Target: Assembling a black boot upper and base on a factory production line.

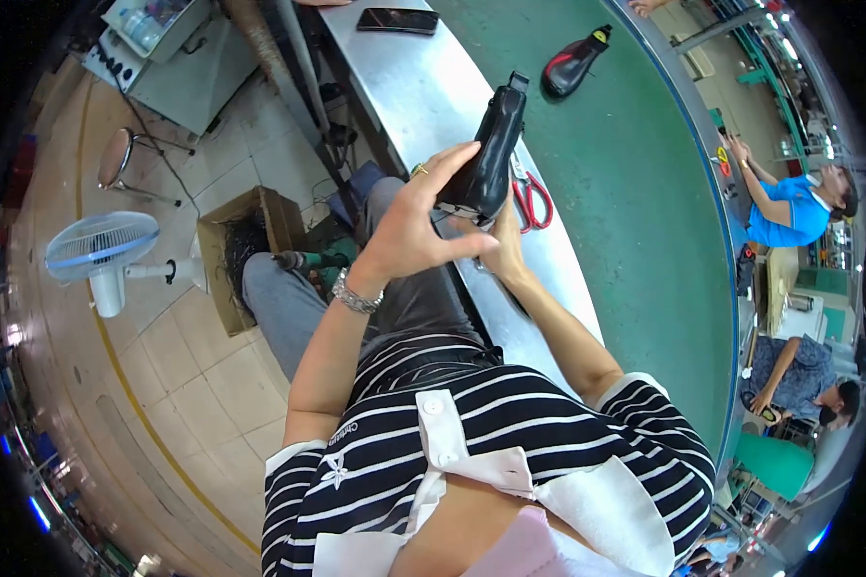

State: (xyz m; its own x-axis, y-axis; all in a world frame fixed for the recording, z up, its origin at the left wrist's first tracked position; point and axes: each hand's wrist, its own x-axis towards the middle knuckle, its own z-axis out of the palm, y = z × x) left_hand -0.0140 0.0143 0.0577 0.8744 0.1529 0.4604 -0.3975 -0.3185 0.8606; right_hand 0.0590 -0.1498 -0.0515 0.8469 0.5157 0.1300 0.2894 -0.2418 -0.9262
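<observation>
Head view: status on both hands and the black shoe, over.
Left hand open, fingers against the shoe. Right hand at its lower end, grip mostly hidden. Red scissors close by, right of the shoe.

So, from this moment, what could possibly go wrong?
The left hand has its thumb spread away from the black shoe-shaped piece; if that hold is loose, the piece could slip. The red-handled scissors lie close beside the right hand, so it might knock them while turning the piece.
</observation>
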